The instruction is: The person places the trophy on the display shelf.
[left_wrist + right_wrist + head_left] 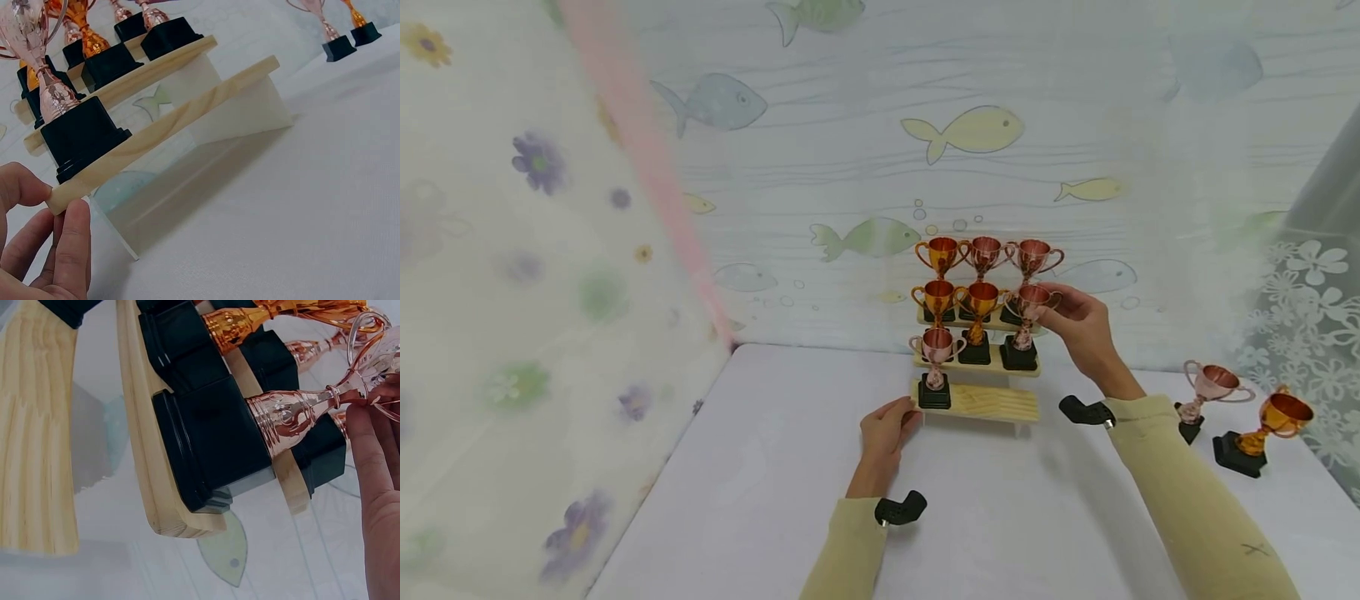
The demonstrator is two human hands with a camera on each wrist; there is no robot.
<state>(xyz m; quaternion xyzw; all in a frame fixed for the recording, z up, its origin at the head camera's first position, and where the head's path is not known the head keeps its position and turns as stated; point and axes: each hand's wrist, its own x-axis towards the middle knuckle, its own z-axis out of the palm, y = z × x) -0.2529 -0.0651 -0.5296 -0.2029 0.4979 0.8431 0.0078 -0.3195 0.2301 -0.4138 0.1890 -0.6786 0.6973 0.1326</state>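
My right hand (1086,329) grips the cup of a rose-gold trophy (1023,337) at the right end of the middle tier. Its black base (215,437) stands on the wooden board in the right wrist view. Low on the left, my left hand (886,433) pinches the left end of the bottom board (187,119) of a three-tier display stand, thumb above and fingers below. Beside that hand, another rose-gold trophy (936,367) is upright on the bottom tier. Two gold trophies (977,308) share the middle tier with the held one.
Three trophies (985,258) line the top tier, partly hidden by the row in front. To the right on the white table (760,467) stand a rose-gold trophy (1213,383) and a gold trophy (1285,414). A fish-patterned curtain (850,125) hangs behind the stand.
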